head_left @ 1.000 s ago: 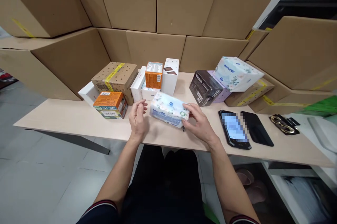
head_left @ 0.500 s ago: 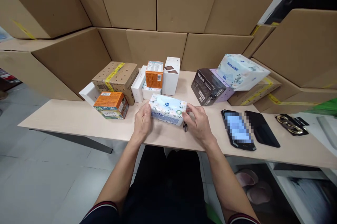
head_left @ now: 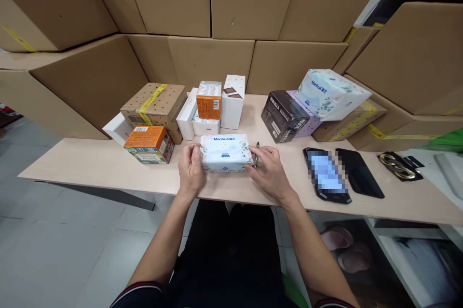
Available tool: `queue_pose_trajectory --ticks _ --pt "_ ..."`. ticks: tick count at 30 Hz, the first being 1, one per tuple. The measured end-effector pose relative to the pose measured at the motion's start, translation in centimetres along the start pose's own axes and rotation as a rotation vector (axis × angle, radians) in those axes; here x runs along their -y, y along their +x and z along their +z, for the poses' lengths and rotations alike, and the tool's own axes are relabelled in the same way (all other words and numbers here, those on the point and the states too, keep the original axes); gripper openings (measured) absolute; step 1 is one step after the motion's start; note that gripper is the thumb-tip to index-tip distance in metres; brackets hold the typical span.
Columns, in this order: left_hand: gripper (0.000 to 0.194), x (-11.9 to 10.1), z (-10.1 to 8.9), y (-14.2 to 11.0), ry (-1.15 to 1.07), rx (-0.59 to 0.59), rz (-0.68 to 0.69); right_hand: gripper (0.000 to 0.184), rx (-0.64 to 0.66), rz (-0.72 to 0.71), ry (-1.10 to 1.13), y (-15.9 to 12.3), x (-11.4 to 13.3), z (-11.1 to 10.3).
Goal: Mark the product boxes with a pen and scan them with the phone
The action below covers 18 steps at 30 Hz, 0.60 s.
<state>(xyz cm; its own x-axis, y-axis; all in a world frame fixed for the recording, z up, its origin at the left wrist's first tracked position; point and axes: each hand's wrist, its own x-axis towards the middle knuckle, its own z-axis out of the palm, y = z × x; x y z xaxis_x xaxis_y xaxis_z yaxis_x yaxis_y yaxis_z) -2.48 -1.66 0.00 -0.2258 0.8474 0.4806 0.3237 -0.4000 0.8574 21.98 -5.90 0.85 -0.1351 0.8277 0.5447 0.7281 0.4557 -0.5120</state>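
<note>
A pack of tissues (head_left: 226,150), white and pale blue with leaf and flower prints, is held low over the front of the table. My left hand (head_left: 191,169) grips its left end, thumb along the near side. At the right end, the fingers and thumb of my right hand (head_left: 270,169) press on the pack. A slim dark pen (head_left: 257,151) shows by the right fingers; whether it is held or lies on the table I cannot tell. Behind the pack are a small orange box (head_left: 209,105) atop a white pack and an upright white box (head_left: 232,103).
To the left are another orange box (head_left: 149,145) and a taped carton (head_left: 154,105). A dark box (head_left: 284,116) and a larger tissue pack (head_left: 331,95) stand right. A phone-like device (head_left: 327,175) and a black slab (head_left: 359,173) lie on the table (head_left: 108,168). Cardboard boxes (head_left: 213,60) wall the back.
The tissue pack has been turned over in my hands, so a different printed face now points up. It sits level instead of tilted. The view has shifted slightly.
</note>
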Motion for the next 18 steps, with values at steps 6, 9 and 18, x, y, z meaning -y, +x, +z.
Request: queue_pose_trajectory --ticks 6,9,18 --pt "0.045 -0.2 -0.3 0.0 0.055 0.098 -0.137 0.062 0.017 0.068 -0.060 -0.3 -0.8 0.6" --pt "0.048 -0.7 -0.4 0.0 0.069 0.157 -0.152 0.062 0.046 0.056 -0.079 -0.4 -1.0 0.9" --pt "0.052 -0.8 -0.5 -0.3 0.079 0.186 -0.136 0.056 0.024 -0.023 -0.101 -0.6 -0.9 0.9"
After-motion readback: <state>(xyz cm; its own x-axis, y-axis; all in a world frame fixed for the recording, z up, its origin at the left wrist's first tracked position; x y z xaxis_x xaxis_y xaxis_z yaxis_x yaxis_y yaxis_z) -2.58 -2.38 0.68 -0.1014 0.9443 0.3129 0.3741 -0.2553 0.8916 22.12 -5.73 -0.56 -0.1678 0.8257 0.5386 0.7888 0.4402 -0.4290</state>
